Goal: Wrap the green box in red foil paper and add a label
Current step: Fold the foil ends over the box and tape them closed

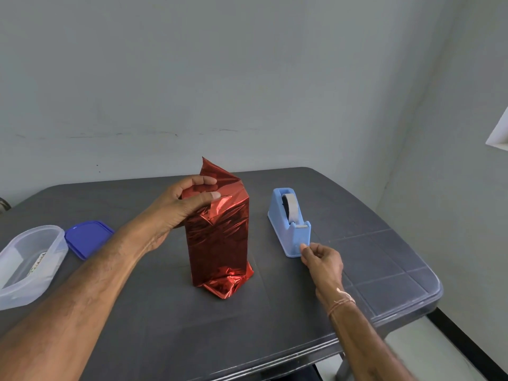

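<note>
The foil [220, 243] fold gripped by the left hand [176, 213] may spring open while the right hand [321, 264], pinching something I cannot make out, fumbles at the tape dispenser [288, 229].

Dark grey plastic desk [165, 339], rounded corners, moulded grid lines on its right part. Plain pale grey-green back wall [192, 78], faint horizontal scuffs [123, 135]. Side wall [453, 174] to the right, white window frame [499, 133] at the edge. Soft, even daylight.

Both the left hand [176, 213] and right hand [323, 261] are bare, forearms [90, 284] too, bit of hair showing. Only thing worn: a thin pale thread bracelet [342, 299] knotted round the right wrist.
</note>
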`<state>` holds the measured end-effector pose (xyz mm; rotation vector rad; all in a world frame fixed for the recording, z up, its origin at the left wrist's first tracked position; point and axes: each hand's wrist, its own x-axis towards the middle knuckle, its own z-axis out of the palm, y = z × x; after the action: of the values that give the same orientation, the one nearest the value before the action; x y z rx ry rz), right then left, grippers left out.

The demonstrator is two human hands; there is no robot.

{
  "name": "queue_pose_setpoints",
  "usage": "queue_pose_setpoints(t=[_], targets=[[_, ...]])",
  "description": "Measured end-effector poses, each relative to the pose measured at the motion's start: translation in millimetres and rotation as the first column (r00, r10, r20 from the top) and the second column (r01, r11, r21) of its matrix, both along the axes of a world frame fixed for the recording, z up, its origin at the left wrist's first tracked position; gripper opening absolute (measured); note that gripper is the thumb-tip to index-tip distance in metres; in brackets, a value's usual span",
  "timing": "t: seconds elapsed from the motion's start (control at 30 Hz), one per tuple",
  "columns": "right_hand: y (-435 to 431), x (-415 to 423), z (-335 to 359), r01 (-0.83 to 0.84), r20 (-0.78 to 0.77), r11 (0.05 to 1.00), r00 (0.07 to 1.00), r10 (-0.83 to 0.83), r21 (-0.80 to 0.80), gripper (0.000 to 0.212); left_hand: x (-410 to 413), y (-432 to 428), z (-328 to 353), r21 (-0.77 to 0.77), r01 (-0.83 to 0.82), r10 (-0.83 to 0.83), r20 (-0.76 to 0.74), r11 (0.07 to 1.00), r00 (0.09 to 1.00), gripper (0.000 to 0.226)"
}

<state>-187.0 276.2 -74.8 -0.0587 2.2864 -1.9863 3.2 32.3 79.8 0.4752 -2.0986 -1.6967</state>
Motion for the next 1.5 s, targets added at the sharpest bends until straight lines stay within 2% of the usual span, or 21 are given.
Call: queue_pose_setpoints(t=[0.07, 0.17, 0.23, 0.33, 0.43, 0.53, 0.67, 0.77, 0.93, 1.13, 1.33, 1.5], targets=[[6, 4, 3, -0.049, 0.025, 0.999, 0.998, 0.049, -0.022, 0.02, 0, -1, 0, -0.004, -0.003, 0.003, -0.002, 1.0, 1.0, 0.059], [13, 18, 18, -0.154, 0.016, 0.984, 0.988, 0.156, -0.087, 0.024, 0, 0, 1, 0.01, -0.013, 0.013, -0.014, 1.0, 1.0, 0.053], [17, 29, 44, -0.289, -0.064, 0.947, 0.957, 0.282, -0.141, 0.027, -1, 2, 2, 0.006, -0.01, 0.01, -0.011, 1.0, 1.0, 0.05], [11, 40, 104, -0.515, -0.261, 0.847, 0.842, 0.472, -0.128, 0.031, 1, 5, 4, 0.01, -0.019, 0.019, -0.029, 1.0, 0.999, 0.047], [-10, 45, 162, -0.672, -0.38, 0.74, 0.681, 0.626, 0.015, 0.027, 2, 3, 5, 0.0, -0.015, 0.015, -0.019, 1.0, 1.0, 0.042], [-42, 41, 198, -0.761, -0.452, 0.613, 0.479, 0.752, 0.213, 0.022, 2, 2, 5, 0.004, -0.004, 0.004, -0.006, 1.0, 1.0, 0.039], [-82, 33, 216, -0.762, -0.398, 0.454, 0.28, 0.874, 0.462, 0.016, 3, 1, 4, 0.001, -0.004, 0.004, 0.003, 1.0, 1.0, 0.049], [-104, 27, 219, -0.747, -0.333, 0.365, 0.203, 0.921, 0.555, 0.017, 2, -3, 2, -0.034, -0.02, 0.021, 0.027, 0.999, 0.999, 0.059], [-118, 19, 226, -0.683, -0.272, 0.293, 0.141, 0.952, 0.669, 0.024, 0, -5, -1, -0.052, -0.003, 0.004, 0.025, 0.999, 1.0, 0.062], [-126, 18, 239, -0.641, -0.169, 0.182, 0.082, 0.982, 0.746, 0.017, -4, -10, -7, -0.061, -0.002, 0.003, 0.027, 0.998, 1.0, 0.066], [-138, 21, 239, -0.569, -0.119, 0.161, 0.11, 0.987, 0.806, 0.03, -3, -9, -7, -0.059, -0.002, 0.003, 0.019, 0.998, 1.0, 0.058], [-143, 25, 240, -0.505, -0.126, 0.165, 0.112, 0.986, 0.847, 0.024, -4, -10, -8, -0.064, -0.005, 0.006, 0.017, 0.998, 1.0, 0.067]])
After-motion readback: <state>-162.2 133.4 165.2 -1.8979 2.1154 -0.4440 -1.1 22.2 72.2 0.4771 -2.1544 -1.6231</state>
